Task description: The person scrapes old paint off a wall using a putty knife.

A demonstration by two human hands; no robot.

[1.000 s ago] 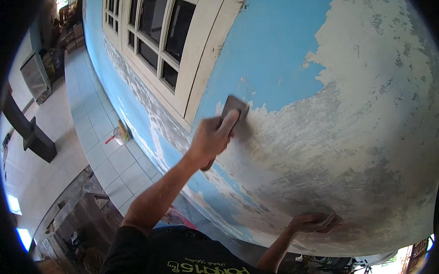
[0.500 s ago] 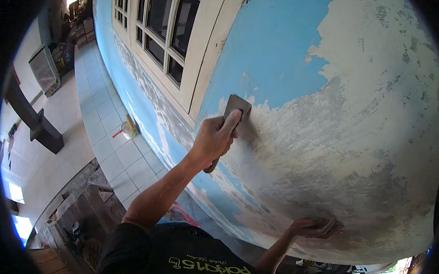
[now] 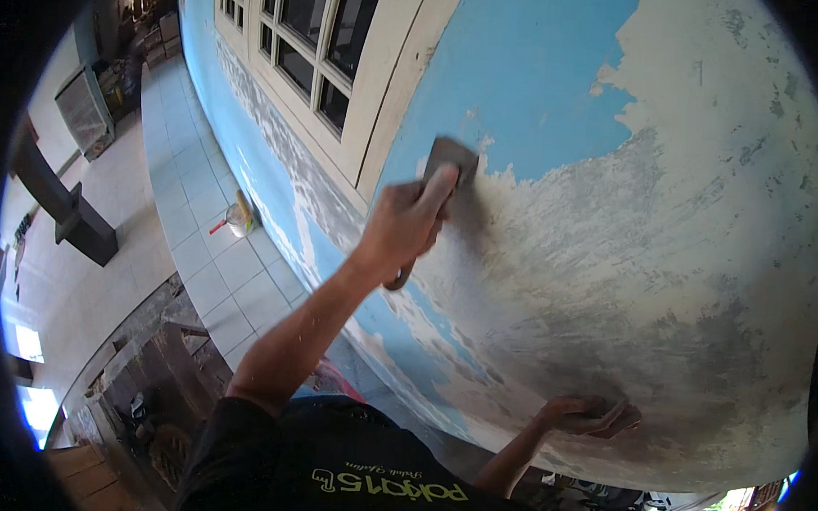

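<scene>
My left hand (image 3: 406, 219) grips a dark, flat rectangular hand tool (image 3: 452, 156) with a long handle, raised against the wall (image 3: 550, 98) at the lower edge of its light-blue paint, beside the window frame. Patchy white-grey coating covers much of the wall's right side. My right hand (image 3: 597, 417) is low at the right, close to that coated surface, its fingers curled; I cannot make out what, if anything, is inside them.
A white-framed window (image 3: 317, 45) is at upper left. A light tiled ledge (image 3: 201, 275) runs below the wall, bearing a small bucket (image 3: 239, 219) with a red-handled item. Farther left are a dark post (image 3: 85, 231), a leaning panel (image 3: 85, 114) and dark wooden boards (image 3: 166, 382).
My left hand and its tool have moved up and slightly right along the wall. My right hand stays in about the same place.
</scene>
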